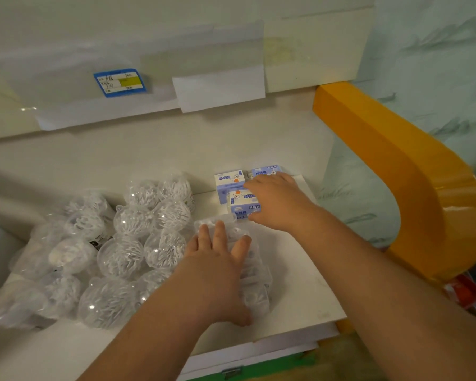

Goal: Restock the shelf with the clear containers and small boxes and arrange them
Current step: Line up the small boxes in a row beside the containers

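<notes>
Several clear round containers (121,257) filled with white sticks crowd the left half of the white shelf (300,292). A clear flat pack (254,273) lies in the middle of the shelf, and my left hand (217,268) lies over it with straight fingers and the thumb at its near edge. Three small blue-and-white boxes stand at the back right. My right hand (278,202) grips the front box (242,202), fingers curled over its top. A second box (228,178) stands behind it, and a third box (265,169) peeks out beyond my fingers.
A blue and yellow price tag (119,82) and a white paper slip (219,89) hang on the edge of the shelf above. An orange curved end panel (423,188) borders the shelf on the right. Red items (463,294) lie low at the far right.
</notes>
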Motion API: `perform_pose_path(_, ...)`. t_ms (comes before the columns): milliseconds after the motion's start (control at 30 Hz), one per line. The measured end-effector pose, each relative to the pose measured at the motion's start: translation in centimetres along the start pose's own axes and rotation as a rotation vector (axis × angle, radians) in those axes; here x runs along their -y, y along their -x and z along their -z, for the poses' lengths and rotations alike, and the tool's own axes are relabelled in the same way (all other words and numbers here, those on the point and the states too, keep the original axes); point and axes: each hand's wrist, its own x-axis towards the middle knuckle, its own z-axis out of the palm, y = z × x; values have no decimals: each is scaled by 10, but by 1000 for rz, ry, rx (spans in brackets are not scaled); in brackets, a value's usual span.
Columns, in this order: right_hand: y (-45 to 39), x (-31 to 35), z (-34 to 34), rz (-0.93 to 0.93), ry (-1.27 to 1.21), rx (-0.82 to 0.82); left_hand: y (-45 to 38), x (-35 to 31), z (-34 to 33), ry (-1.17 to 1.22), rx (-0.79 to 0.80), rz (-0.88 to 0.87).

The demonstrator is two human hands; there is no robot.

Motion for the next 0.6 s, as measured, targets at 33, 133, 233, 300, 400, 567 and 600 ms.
perform_pose_path(33,-3,1,1,17,31,5,0,0,0,-2,1,-1)
perform_pose_path(133,-8,2,4,40,46,16,0,-1,1,-12,5,-4)
perform_pose_path(233,-10,4,5,33,11,49,1,0,1,-9,4,-6)
perform_pose_path(300,-10,4,5,30,-2,64,1,0,1,-11,5,-6)
perform_pose_path(400,-9,5,6,30,-49,73,1,0,2,-11,12,-11)
perform_pose_path(567,-9,5,21,12,-139,4,1,-1,5,-28,35,-18)
perform_pose_path(600,-8,6,27,4,-147,-17,1,-1,5,-33,34,-17)
